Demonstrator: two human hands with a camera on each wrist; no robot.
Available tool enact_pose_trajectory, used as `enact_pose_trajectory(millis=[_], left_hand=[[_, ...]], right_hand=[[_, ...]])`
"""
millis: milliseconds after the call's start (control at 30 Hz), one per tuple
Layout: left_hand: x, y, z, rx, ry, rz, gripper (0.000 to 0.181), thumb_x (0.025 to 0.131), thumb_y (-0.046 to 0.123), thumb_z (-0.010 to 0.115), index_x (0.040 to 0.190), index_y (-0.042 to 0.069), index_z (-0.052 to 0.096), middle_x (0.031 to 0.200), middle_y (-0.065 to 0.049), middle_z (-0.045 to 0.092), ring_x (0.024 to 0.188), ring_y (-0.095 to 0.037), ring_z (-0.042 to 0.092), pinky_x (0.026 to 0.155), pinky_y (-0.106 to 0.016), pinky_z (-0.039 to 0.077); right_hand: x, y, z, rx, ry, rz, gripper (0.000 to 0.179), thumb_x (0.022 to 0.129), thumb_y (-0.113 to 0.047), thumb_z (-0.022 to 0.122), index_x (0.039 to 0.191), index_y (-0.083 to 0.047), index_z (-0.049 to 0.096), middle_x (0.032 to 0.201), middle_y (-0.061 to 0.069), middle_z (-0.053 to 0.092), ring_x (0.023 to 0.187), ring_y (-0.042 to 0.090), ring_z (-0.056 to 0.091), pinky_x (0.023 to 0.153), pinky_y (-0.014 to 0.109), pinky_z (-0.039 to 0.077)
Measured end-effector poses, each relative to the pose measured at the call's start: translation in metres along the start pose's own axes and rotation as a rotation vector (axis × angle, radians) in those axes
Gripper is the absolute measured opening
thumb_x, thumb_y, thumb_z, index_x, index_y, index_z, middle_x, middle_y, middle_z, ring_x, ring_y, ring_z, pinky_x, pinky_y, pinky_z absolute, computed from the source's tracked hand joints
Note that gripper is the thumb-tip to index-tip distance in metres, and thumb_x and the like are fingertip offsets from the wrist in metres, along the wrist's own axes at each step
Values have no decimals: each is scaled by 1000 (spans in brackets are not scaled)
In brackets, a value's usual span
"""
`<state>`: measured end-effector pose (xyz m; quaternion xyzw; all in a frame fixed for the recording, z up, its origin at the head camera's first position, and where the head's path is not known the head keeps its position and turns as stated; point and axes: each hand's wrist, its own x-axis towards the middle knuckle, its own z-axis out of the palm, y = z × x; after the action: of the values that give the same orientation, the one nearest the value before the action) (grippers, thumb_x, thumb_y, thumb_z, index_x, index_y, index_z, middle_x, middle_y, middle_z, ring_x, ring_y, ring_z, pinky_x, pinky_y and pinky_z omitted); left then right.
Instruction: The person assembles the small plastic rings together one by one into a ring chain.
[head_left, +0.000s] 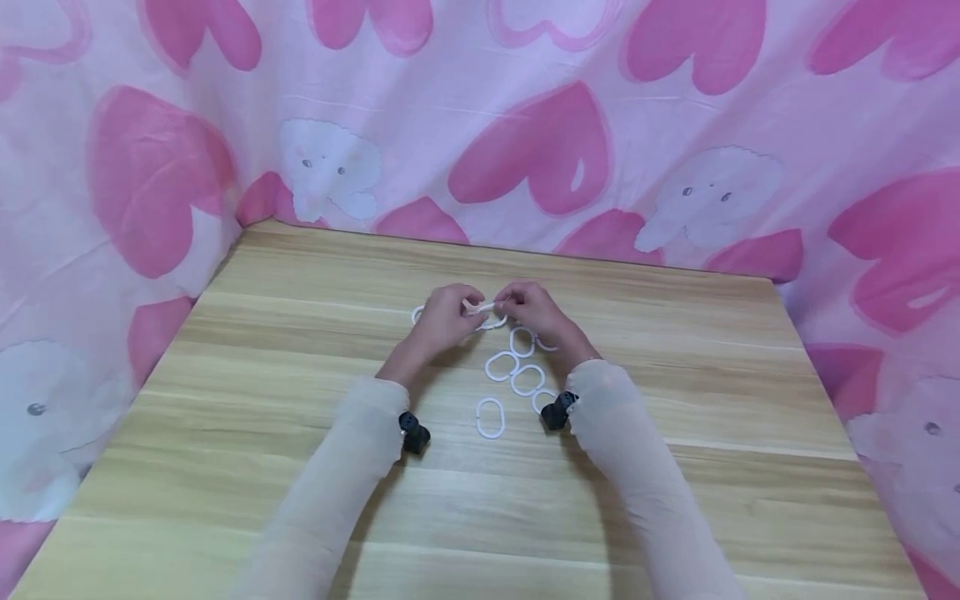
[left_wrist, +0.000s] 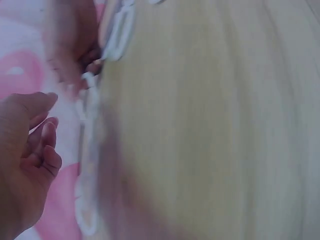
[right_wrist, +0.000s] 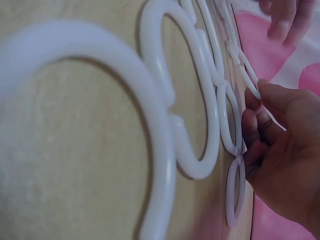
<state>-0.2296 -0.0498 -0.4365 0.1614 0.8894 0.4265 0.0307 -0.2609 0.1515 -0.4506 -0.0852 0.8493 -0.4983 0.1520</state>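
Left hand [head_left: 450, 317], fingers loosely curled, seemingly holding nothing; right hand [head_left: 534, 307], thumb and finger pinching one white ring [right_wrist: 250, 85] above the far middle of the table [head_left: 225, 400]; further rings [head_left: 515, 369] nearer; advisable: firm pinch, ring's gap kept accessible.

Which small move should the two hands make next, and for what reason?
Probably the bare left hand should pinch and steady the white, oval, plastic-looking ring in the bare right hand: only the right hand seems to pinch it, while the left looks empty in its wrist view.
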Motion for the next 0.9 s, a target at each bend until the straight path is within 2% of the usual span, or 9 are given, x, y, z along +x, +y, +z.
enact_pose_trajectory(millis=[133,233,400,567,733,900], left_hand=[[0,-5,10,14,-51,-48,54,85,18,81,132,-1,63,127,-19,69,104,-28,70,95,-39,58],[-2,-10,11,64,-84,-56,54,84,21,83,131,0,64,123,-18,70,106,-28,67,98,-41,56],[-3,-18,9,94,-96,-18,45,84,20,83,124,3,69,108,-13,71,89,-23,63,83,-35,55],[-3,-27,7,84,-99,15,44,83,17,84,124,6,70,99,-10,69,80,-18,57,71,-27,48],[-3,-29,6,61,-104,35,46,84,16,83,126,6,70,102,-11,70,78,-17,56,68,-24,46],[-3,-30,5,40,-106,28,49,83,14,83,129,5,68,109,-12,71,77,-16,56,68,-22,46]], right_hand=[[2,0,4,22,-22,9,18,97,-7,66,111,4,69,83,1,66,77,11,56,69,19,49],[3,0,5,58,-30,37,17,96,-6,66,110,4,69,84,0,66,78,11,56,71,20,49],[3,-5,6,82,-31,72,16,95,-4,66,109,4,69,82,-1,64,77,12,55,70,20,48],[3,-9,8,120,-31,116,17,95,-5,66,110,4,69,77,-4,64,74,11,55,67,19,47],[4,-11,9,143,-30,133,19,96,-5,66,112,5,68,77,-5,67,72,9,56,66,19,48],[3,-12,9,163,-32,145,21,96,-5,66,114,5,67,79,-4,68,72,9,57,66,18,48]])
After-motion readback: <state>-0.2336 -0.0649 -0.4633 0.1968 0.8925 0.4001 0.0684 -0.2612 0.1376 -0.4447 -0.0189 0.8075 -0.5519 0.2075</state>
